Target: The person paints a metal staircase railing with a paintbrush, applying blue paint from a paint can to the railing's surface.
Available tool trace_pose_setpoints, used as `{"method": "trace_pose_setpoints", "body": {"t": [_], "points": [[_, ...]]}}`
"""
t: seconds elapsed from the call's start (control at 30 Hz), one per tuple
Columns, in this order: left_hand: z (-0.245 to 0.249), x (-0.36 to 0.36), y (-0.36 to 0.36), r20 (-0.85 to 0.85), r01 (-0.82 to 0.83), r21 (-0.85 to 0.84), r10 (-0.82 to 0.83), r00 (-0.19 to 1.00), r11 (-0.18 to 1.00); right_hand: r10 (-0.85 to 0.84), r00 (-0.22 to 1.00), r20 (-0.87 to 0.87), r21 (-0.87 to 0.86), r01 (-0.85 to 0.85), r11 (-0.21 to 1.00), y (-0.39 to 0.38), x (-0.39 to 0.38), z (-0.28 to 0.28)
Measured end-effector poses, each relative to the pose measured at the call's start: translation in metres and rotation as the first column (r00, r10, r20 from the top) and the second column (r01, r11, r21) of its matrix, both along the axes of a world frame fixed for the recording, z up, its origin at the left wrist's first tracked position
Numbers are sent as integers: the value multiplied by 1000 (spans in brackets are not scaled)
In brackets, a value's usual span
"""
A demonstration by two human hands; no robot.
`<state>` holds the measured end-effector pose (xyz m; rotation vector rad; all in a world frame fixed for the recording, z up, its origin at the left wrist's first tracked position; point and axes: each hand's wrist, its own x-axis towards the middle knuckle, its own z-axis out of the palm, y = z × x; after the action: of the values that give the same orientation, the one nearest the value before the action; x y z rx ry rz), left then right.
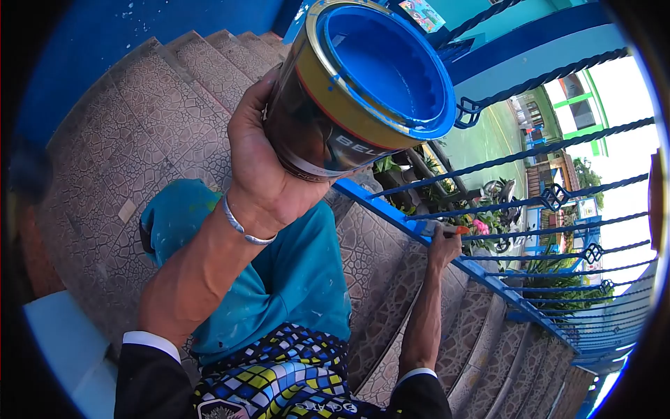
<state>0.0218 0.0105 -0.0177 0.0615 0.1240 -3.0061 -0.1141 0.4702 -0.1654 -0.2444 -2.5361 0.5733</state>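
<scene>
My left hand [269, 167] is wrapped round the side and underside of a paint can [314, 119], raised and tilted. Blue paint [391, 66] shows inside, and blue smears mark its gold rim. Further right, my right hand [444, 246] is closed on a small paintbrush [457, 230] with an orange end, held against the blue bottom rail [391, 213] of a metal railing. The fingers cover part of the brush, and its bristles are hard to make out.
Twisted blue bars [516, 160] rise from the rail. Stone-patterned steps [481, 321] run down beside it, and more steps [160, 91] curve at left by a blue wall [91, 56]. Plants with pink flowers [480, 225] stand beyond the railing. My teal-trousered knees [307, 251] are below the can.
</scene>
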Motion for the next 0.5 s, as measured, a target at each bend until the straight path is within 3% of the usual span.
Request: {"method": "trace_pose_setpoints", "body": {"t": [0.23,0.43,0.5], "points": [[2,1,-2,-2,-11,-3,11,1000,1000,88,995,-56,292,-68,954,-8,26,24],[1,1,0,-3,15,-23,-15,1000,1000,246,968,-54,343,-213,915,-22,28,20],[-5,-3,-1,11,-30,-133,32,999,991,305,952,-29,345,-276,897,-26,32,18]]}}
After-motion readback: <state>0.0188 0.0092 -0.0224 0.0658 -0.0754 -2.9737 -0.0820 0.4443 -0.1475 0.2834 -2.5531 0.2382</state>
